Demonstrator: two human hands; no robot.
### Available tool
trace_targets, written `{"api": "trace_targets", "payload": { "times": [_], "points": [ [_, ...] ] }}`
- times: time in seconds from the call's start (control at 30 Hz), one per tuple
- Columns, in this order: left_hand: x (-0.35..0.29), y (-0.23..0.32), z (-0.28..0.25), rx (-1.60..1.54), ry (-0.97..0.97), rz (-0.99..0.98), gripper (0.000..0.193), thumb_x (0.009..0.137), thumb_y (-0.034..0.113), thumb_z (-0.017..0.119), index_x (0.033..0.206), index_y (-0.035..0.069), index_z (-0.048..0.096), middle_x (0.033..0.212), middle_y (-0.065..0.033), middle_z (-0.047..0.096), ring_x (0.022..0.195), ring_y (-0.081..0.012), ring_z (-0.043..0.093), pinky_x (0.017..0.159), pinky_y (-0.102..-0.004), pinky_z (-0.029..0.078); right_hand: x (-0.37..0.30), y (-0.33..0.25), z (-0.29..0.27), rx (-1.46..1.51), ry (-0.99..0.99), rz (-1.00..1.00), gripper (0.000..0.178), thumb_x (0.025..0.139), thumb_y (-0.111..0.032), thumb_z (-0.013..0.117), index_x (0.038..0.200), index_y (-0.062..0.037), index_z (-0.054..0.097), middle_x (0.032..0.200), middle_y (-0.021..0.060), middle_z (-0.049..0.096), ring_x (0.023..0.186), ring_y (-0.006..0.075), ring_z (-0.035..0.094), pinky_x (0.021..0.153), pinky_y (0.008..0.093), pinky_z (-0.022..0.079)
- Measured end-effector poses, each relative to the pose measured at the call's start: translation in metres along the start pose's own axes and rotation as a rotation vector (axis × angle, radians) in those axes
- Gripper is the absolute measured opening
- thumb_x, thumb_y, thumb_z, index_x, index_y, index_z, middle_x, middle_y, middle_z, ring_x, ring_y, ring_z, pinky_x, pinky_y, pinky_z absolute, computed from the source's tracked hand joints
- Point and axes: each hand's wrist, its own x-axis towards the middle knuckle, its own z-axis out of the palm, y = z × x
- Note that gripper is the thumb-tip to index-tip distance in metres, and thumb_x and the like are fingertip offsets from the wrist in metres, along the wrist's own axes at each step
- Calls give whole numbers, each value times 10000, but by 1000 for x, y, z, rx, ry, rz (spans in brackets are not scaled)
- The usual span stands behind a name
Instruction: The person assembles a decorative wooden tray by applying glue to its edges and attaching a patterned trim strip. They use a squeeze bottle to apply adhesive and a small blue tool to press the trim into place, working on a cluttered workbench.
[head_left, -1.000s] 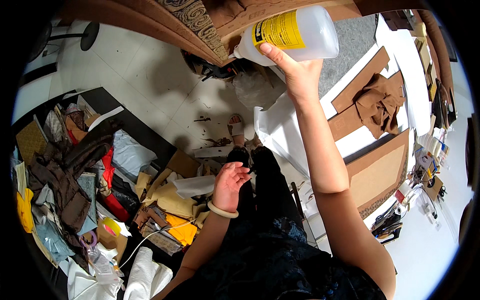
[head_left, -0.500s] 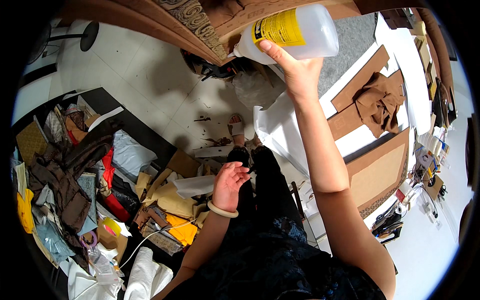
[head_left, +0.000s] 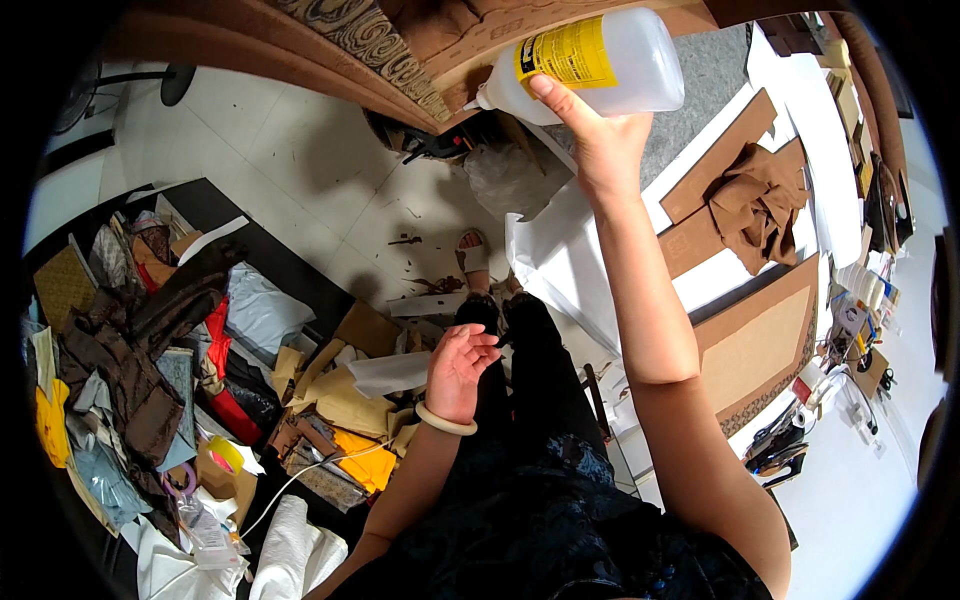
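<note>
My right hand is wrapped round a translucent white squeeze bottle with a yellow label. The bottle lies nearly on its side, its narrow nozzle pointing left. The nozzle tip is close to the lower corner of a brown covered panel, beside a strip of swirl-patterned trim; whether it touches cannot be made out. Lower down, my left hand hangs in front of my legs with loosely bent fingers and nothing in it. A pale bangle circles that wrist.
To the right, a table holds brown panels, crumpled brown fabric and white sheeting. Scissors and small tools lie along its far right. On the left, a black surface carries heaped fabric scraps and bags. Debris dots the tiled floor.
My right hand and the bottle have shifted slightly to the right, with the nozzle still near the panel's corner. My left hand has stayed in place.
</note>
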Motion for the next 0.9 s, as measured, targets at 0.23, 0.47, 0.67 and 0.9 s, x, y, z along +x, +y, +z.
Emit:
{"api": "trace_targets", "payload": {
  "times": [0.23, 0.47, 0.67, 0.9],
  "points": [
    [1, -1, 0, 1, -1, -1, 271, 992, 261, 520, 1109, 39, 622, 1018, -108, 678, 953, -221, 628, 942, -410, 501, 5, 1, -6, 40, 32, 1, 419, 713, -125, 897, 1030, 26, 669, 991, 100, 714, 880, 174, 683, 810, 324, 560],
    [2, 0, 8, 47, 23, 25, 259, 982, 251, 539, 1099, 38, 628, 1000, -102, 688, 940, -216, 645, 920, -390, 513, 6, -4, -10, 25, 27, 26, 450, 758, -109, 859, 1115, 35, 626, 1031, 118, 678, 940, 196, 659, 869, 335, 529],
    [1, 8, 60, 304, 78, 263, 196, 956, 187, 592, 1069, 33, 636, 962, -101, 697, 896, -195, 666, 871, -344, 526, 9, -3, -15, 34, 72, 2, 382, 735, -96, 874, 1034, 23, 668, 994, 91, 711, 887, 167, 680, 813, 320, 555],
    [39, 16, 105, 686, -120, 741, 141, 939, 20, 625, 1073, -7, 592, 1026, -56, 637, 958, -125, 589, 882, -263, 467, 15, -7, -20, 75, 88, 7, 368, 741, -84, 867, 1033, 18, 669, 973, 85, 712, 869, 160, 676, 807, 307, 547]
  ]
}}
